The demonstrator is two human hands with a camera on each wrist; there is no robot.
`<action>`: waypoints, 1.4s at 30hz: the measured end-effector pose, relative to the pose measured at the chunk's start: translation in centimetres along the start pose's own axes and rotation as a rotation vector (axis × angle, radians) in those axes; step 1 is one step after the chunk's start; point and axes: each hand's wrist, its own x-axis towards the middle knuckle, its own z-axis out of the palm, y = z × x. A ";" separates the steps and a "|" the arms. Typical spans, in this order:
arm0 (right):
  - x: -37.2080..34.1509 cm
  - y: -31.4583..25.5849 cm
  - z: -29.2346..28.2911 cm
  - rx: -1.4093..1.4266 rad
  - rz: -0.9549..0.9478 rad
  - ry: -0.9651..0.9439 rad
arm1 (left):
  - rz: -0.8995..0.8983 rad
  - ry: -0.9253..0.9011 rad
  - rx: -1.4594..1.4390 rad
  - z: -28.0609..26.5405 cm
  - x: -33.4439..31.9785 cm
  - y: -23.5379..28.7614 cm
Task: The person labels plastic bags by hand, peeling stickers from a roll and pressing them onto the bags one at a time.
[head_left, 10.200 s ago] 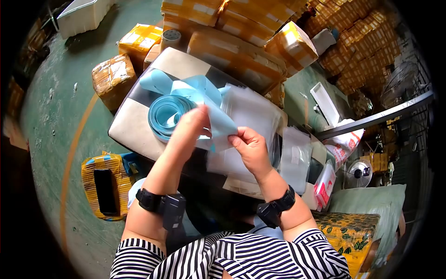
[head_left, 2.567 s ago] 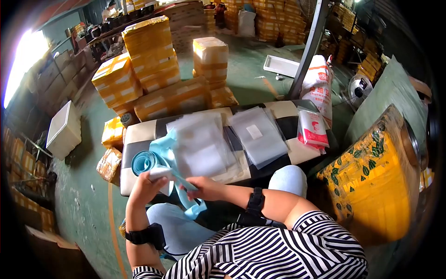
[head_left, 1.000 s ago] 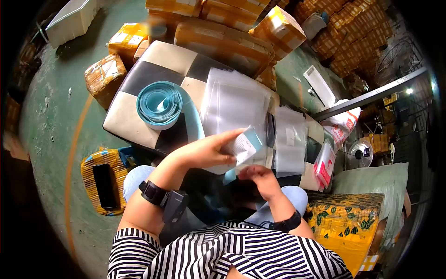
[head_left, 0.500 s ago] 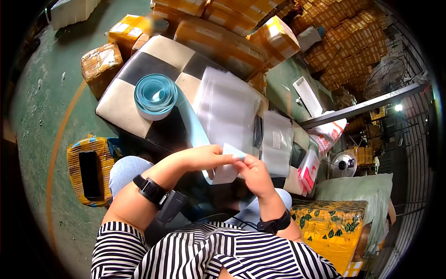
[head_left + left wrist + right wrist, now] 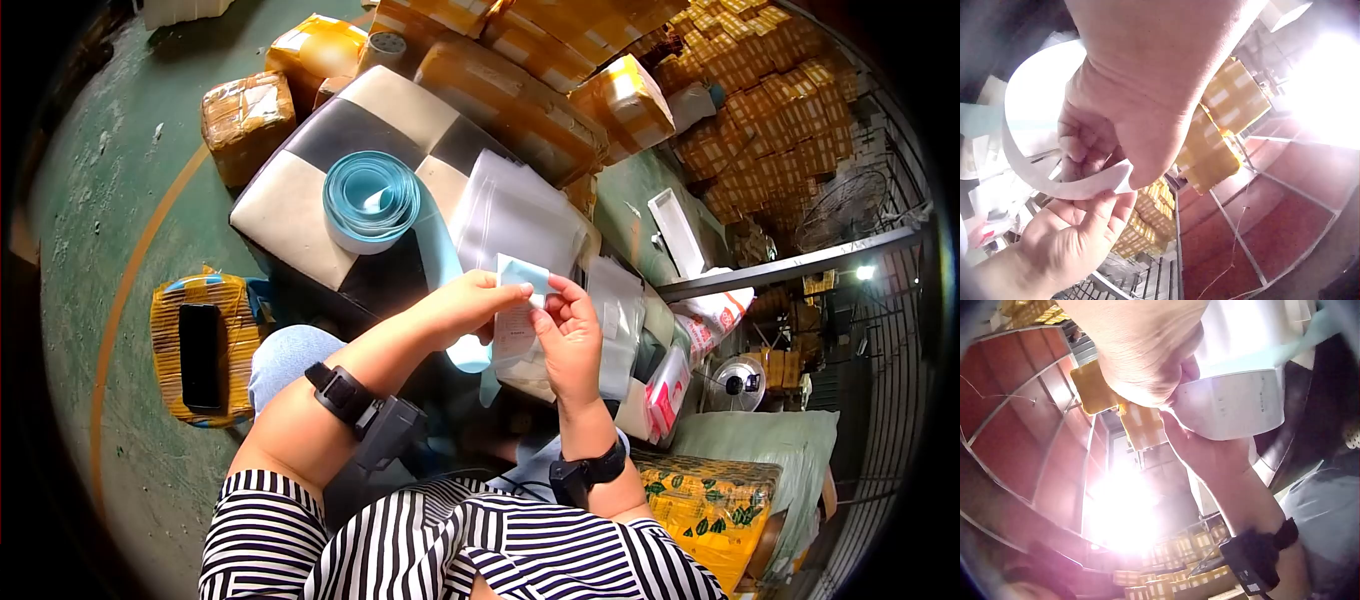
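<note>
A coiled roll of light blue strip (image 5: 372, 200) with a white printed side stands on the checkered padded seat (image 5: 290, 205). Its loose length (image 5: 437, 245) runs off the roll toward the hands. My left hand (image 5: 465, 305) pinches the white, printed end part (image 5: 517, 325) between thumb and fingers, a blue fold showing at its top. At that part's right edge my right hand (image 5: 575, 345) pinches with thumb and fingertips. In the left wrist view the strip (image 5: 1072, 187) curves between both hands. The right wrist view shows small print on the strip (image 5: 1232, 403).
Stacked clear plastic bags (image 5: 520, 210) lie beside the roll, with more bags (image 5: 612, 300) and a red-and-white packet (image 5: 665, 395) further right. Taped cartons (image 5: 510, 100) stand behind the seat. A phone (image 5: 200, 355) lies on a taped bundle at left; a metal bar (image 5: 800, 265) crosses at right.
Loose loops of strip beside the roll, seen ten seconds ago, are gone. Over the last second my right hand came up to the strip's end, and both hands rose slightly with it.
</note>
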 end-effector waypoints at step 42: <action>-0.9 2.5 -2.2 -0.423 -0.180 -0.021 | 0.248 0.191 0.739 1.4 0.4 -1.5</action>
